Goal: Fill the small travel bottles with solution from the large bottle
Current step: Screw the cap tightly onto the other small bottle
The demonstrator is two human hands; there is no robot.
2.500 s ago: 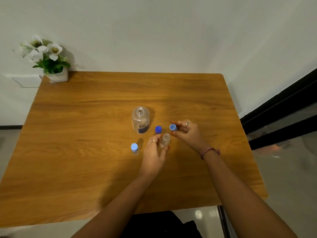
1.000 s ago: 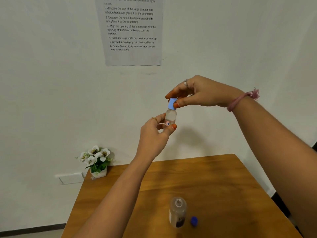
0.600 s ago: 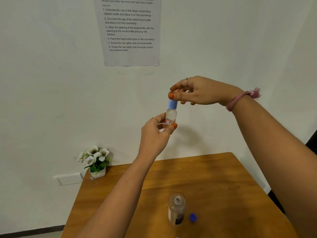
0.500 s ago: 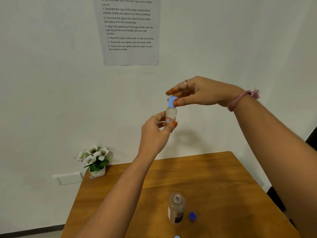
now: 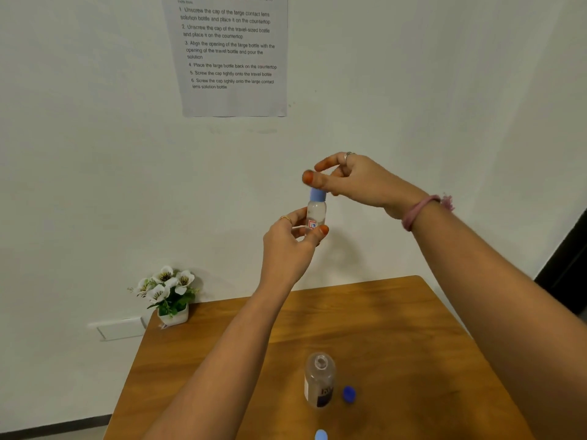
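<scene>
I hold a small clear travel bottle (image 5: 316, 214) upright at chest height, pinched low in my left hand (image 5: 290, 246). A light blue cap (image 5: 317, 195) sits on its neck. My right hand (image 5: 352, 181) hovers just over the cap with thumb and fingers spread, not pinching it. Down on the wooden table (image 5: 397, 315) stands the large clear bottle (image 5: 319, 381) with its mouth uncovered. Its dark blue cap (image 5: 348, 394) lies just to its right. The light blue top of a second travel bottle (image 5: 320, 436) shows at the bottom edge.
A small white pot of white flowers (image 5: 171, 296) stands at the table's far left corner against the wall. A printed instruction sheet (image 5: 233, 55) hangs on the wall above. A dark doorway edge (image 5: 568, 274) is at the right.
I raised the travel bottle off the table, and my right hand set the light blue cap on it. My right fingers, pinching the cap half a second ago, have now spread.
</scene>
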